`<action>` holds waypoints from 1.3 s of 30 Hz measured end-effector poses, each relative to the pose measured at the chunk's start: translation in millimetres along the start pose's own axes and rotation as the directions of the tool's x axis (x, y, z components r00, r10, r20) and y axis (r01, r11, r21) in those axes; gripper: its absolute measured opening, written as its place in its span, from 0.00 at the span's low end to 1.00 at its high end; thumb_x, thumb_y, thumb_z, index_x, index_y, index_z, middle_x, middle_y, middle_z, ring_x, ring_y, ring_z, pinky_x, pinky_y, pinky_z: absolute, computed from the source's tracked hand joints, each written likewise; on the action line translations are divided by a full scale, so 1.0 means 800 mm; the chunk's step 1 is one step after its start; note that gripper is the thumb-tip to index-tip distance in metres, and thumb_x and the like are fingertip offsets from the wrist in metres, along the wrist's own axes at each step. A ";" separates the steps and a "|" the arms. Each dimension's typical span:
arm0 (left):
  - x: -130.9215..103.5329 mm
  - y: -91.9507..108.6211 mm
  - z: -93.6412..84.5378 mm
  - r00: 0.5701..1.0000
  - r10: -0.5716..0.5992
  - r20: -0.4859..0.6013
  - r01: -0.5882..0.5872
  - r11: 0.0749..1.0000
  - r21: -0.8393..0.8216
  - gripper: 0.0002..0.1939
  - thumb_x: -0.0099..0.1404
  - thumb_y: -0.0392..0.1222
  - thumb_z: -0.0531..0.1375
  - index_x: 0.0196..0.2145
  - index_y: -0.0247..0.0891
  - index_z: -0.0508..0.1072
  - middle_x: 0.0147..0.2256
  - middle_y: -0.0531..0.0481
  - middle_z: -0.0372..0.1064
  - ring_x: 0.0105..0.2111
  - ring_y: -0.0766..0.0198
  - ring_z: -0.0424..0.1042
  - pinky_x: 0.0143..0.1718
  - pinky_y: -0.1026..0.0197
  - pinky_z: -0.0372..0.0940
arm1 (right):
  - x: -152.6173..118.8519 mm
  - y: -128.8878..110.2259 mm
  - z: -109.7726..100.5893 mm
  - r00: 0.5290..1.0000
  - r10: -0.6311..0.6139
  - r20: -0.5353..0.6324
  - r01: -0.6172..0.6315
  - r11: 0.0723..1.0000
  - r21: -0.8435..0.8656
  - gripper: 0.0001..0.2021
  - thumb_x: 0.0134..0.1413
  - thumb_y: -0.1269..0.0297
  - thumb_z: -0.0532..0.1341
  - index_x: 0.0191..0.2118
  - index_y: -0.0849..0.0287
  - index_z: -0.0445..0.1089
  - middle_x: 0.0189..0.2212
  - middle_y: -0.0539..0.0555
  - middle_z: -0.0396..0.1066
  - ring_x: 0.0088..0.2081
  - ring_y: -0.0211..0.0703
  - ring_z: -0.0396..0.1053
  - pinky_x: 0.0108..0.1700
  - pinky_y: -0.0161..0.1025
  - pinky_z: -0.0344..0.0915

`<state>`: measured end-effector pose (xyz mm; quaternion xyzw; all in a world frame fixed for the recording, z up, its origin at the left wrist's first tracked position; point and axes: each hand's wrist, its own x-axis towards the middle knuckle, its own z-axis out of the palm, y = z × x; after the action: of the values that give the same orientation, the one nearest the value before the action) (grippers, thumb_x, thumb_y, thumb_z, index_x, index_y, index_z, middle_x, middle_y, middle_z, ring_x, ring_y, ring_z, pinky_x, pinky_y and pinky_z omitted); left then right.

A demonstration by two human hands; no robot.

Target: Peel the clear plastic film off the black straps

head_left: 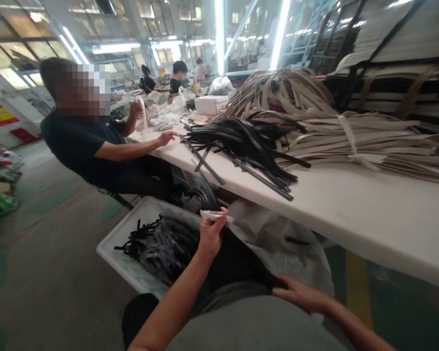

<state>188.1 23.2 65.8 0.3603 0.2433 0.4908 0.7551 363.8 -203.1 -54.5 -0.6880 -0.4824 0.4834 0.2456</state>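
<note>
A bundle of long black strips (pixel 247 251) lies slanting across my lap, below the table edge. My left hand (pixel 211 238) is closed near its upper part, pinching a white band (pixel 216 215) that crosses the strips. Above that hand the strip ends fan out toward the table. At the bundle's lower end my right hand (pixel 296 291) is closed round the strips, its fingers partly hidden. More black strips (pixel 245 141) lie in a loose heap on the table (pixel 325 200).
A white bin (pixel 111 243) with short black strips stands to my left. Beige strips (pixel 388 141), partly tied, pile on the table's right side. A co-worker (pixel 84 141) sits at the left, one hand near the black heap. A translucent sack (pixel 310 258) hangs under the table.
</note>
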 end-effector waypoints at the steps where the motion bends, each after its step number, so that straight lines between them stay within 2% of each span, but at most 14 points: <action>1: -0.012 0.003 -0.011 1.000 0.009 0.011 -0.010 0.999 0.048 0.12 0.44 0.42 0.74 0.25 0.36 0.78 0.33 0.49 0.76 0.31 0.68 0.72 0.32 0.66 0.65 | 0.009 -0.020 -0.011 0.998 -0.019 0.054 0.013 0.994 0.108 0.33 0.51 0.41 0.60 0.55 0.60 0.71 0.55 0.64 0.69 0.57 0.59 0.66 0.58 0.54 0.61; 3: -0.036 0.008 -0.031 0.999 -0.001 0.040 -0.005 0.988 0.154 0.10 0.46 0.42 0.73 0.25 0.36 0.78 0.33 0.48 0.76 0.33 0.64 0.74 0.34 0.65 0.66 | 0.035 -0.068 -0.029 0.990 -0.112 0.089 0.066 0.911 0.406 0.31 0.59 0.40 0.51 0.59 0.57 0.66 0.58 0.62 0.66 0.57 0.53 0.67 0.57 0.51 0.62; 5: -0.059 0.011 -0.045 0.997 -0.034 0.072 0.015 0.968 0.250 0.09 0.47 0.42 0.72 0.26 0.36 0.79 0.34 0.46 0.77 0.34 0.62 0.74 0.35 0.62 0.67 | 0.072 -0.126 -0.038 0.977 -0.167 0.134 0.066 0.829 0.556 0.30 0.58 0.41 0.54 0.60 0.55 0.64 0.59 0.61 0.65 0.57 0.50 0.67 0.57 0.49 0.62; 8: -0.089 0.010 -0.054 0.986 -0.102 0.135 0.045 0.927 0.374 0.08 0.50 0.42 0.71 0.27 0.36 0.80 0.35 0.44 0.77 0.34 0.60 0.74 0.38 0.59 0.68 | 0.127 -0.216 -0.031 0.905 -0.306 0.296 0.078 0.802 0.593 0.29 0.52 0.46 0.64 0.55 0.58 0.69 0.52 0.59 0.72 0.54 0.51 0.69 0.54 0.46 0.64; 10: -0.103 0.010 -0.058 0.981 -0.121 0.155 0.043 0.902 0.429 0.07 0.51 0.42 0.70 0.28 0.37 0.81 0.34 0.44 0.77 0.34 0.59 0.74 0.39 0.58 0.68 | 0.151 -0.268 -0.016 0.856 -0.306 0.416 0.021 0.825 0.565 0.27 0.49 0.47 0.66 0.49 0.64 0.73 0.44 0.60 0.76 0.47 0.50 0.73 0.48 0.42 0.68; 14: -0.119 0.018 -0.073 0.983 -0.102 0.150 0.025 0.894 0.448 0.04 0.52 0.42 0.69 0.26 0.40 0.81 0.32 0.45 0.77 0.34 0.58 0.74 0.40 0.57 0.68 | 0.160 -0.328 0.019 0.727 -0.353 0.588 -0.173 0.735 0.655 0.32 0.47 0.43 0.65 0.52 0.61 0.69 0.49 0.62 0.74 0.46 0.51 0.74 0.48 0.45 0.68; 16: -0.125 0.024 -0.083 0.993 -0.070 0.100 0.021 0.906 0.423 0.05 0.53 0.43 0.69 0.27 0.40 0.81 0.32 0.46 0.77 0.35 0.59 0.73 0.40 0.57 0.67 | 0.153 -0.334 0.034 0.701 -0.386 0.600 -0.244 0.661 0.710 0.35 0.52 0.34 0.56 0.53 0.61 0.67 0.54 0.65 0.71 0.49 0.53 0.73 0.51 0.50 0.67; 20: -0.132 0.024 -0.101 1.000 -0.011 -0.016 0.016 0.934 0.356 0.09 0.54 0.47 0.68 0.27 0.38 0.80 0.32 0.46 0.77 0.36 0.58 0.73 0.43 0.55 0.68 | 0.151 -0.322 0.059 0.757 -0.409 0.510 -0.212 0.585 0.783 0.42 0.52 0.27 0.44 0.50 0.63 0.68 0.55 0.66 0.68 0.53 0.55 0.70 0.53 0.51 0.66; 23: -0.130 0.016 -0.115 0.998 -0.018 -0.064 0.040 0.929 0.368 0.08 0.53 0.46 0.68 0.28 0.39 0.80 0.32 0.47 0.77 0.36 0.57 0.74 0.45 0.55 0.68 | 0.169 -0.319 0.078 0.803 -0.316 0.505 -0.171 0.690 0.703 0.31 0.51 0.36 0.57 0.46 0.62 0.69 0.47 0.62 0.74 0.46 0.50 0.73 0.47 0.45 0.70; 26: -0.126 0.010 -0.129 0.994 -0.027 -0.107 0.071 0.901 0.428 0.06 0.52 0.43 0.68 0.29 0.39 0.81 0.32 0.47 0.78 0.36 0.56 0.74 0.46 0.54 0.67 | 0.182 -0.331 0.095 0.854 -0.225 0.470 -0.063 0.850 0.522 0.22 0.40 0.55 0.71 0.39 0.62 0.69 0.34 0.54 0.75 0.32 0.41 0.72 0.34 0.36 0.70; 31: -0.125 0.016 -0.140 0.981 0.014 -0.192 0.069 0.906 0.417 0.05 0.50 0.39 0.70 0.28 0.40 0.80 0.32 0.48 0.77 0.35 0.57 0.73 0.45 0.54 0.67 | 0.176 -0.347 0.110 0.819 -0.396 0.415 0.227 0.888 0.399 0.29 0.28 0.67 0.75 0.42 0.60 0.67 0.34 0.48 0.73 0.34 0.37 0.70 0.35 0.32 0.67; 33: -0.124 0.018 -0.140 0.974 0.004 -0.228 0.085 0.921 0.380 0.07 0.48 0.39 0.71 0.28 0.40 0.80 0.32 0.48 0.77 0.35 0.58 0.73 0.46 0.54 0.66 | 0.177 -0.344 0.117 0.866 -0.355 0.352 0.216 0.901 0.377 0.28 0.29 0.67 0.75 0.41 0.60 0.67 0.32 0.48 0.73 0.32 0.37 0.69 0.33 0.32 0.67; 35: -0.124 0.018 -0.139 0.978 -0.065 -0.200 0.135 0.925 0.356 0.06 0.48 0.40 0.71 0.26 0.39 0.80 0.30 0.47 0.76 0.34 0.57 0.73 0.47 0.53 0.66 | 0.181 -0.340 0.122 0.919 -0.249 0.306 0.124 0.919 0.373 0.17 0.37 0.63 0.72 0.34 0.61 0.68 0.24 0.48 0.71 0.25 0.35 0.67 0.27 0.31 0.64; 39: -0.126 0.014 -0.146 0.988 -0.134 -0.077 0.152 0.925 0.349 0.05 0.51 0.41 0.70 0.27 0.39 0.81 0.36 0.44 0.78 0.41 0.53 0.74 0.51 0.50 0.65 | 0.196 -0.339 0.118 0.952 -0.156 0.264 0.025 0.898 0.440 0.15 0.47 0.57 0.66 0.22 0.60 0.63 0.14 0.46 0.63 0.16 0.31 0.59 0.18 0.31 0.56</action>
<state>57.6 -30.4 3.1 0.4587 0.3725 0.3918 0.7052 173.7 38.8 57.8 -0.5136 -0.4261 0.6626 0.3400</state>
